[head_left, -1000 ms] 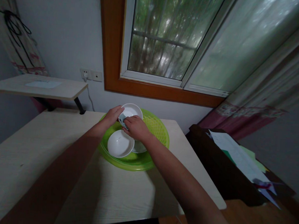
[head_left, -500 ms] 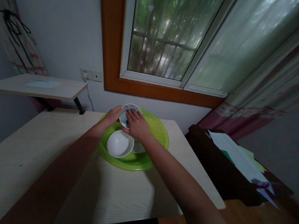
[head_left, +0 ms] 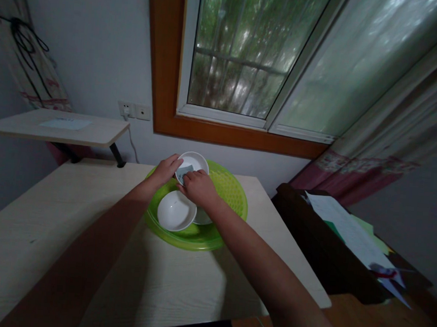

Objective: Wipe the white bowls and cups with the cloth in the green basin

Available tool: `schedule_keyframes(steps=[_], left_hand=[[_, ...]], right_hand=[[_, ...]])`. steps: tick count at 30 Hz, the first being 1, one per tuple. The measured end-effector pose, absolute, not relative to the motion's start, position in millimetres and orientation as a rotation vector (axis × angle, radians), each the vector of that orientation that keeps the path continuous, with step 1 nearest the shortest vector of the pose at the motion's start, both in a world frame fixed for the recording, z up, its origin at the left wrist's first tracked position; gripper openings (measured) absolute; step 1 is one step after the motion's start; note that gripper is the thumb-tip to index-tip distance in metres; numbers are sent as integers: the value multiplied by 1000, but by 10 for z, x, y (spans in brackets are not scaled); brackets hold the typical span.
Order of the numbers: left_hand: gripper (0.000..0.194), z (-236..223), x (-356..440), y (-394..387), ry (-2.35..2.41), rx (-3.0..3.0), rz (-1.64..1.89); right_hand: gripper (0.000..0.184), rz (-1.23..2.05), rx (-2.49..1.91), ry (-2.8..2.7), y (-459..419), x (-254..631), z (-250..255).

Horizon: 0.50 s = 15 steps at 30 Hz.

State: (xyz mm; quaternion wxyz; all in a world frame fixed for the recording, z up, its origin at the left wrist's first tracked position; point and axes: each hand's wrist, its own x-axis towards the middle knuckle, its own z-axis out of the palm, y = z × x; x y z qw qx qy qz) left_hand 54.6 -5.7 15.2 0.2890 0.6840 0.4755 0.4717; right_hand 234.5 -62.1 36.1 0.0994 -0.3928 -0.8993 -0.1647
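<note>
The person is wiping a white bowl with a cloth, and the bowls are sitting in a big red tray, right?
Not quite: the tray is green, not red, as the head view shows. The rest holds: the left hand steadies the white bowl at its rim while the right hand presses a cloth into it, and another bowl sits in the same tray.

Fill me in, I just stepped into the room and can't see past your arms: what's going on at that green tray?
A person is working over a round green tray on a light wooden table. The left hand steadies the rim of a tilted white bowl at the back of the tray, while the right hand presses a small bluish cloth inside it. A second white bowl sits upright nearer the front, and another dish is partly hidden under the right wrist.
</note>
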Motion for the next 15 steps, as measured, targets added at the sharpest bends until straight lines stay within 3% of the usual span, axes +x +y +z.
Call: schedule_keyframes(steps=[4, 7, 15], left_hand=[[36, 129, 535, -36, 1266, 1795, 1263], [36, 134, 531, -33, 1247, 1780, 1269], [37, 95, 528, 10, 1172, 1842, 1261]], right_hand=[[28, -464, -1010, -2669, -540, 2391, 287], [29, -418, -957, -2629, -502, 2425, 243], [61, -410, -984, -2553, -463, 2475, 176]])
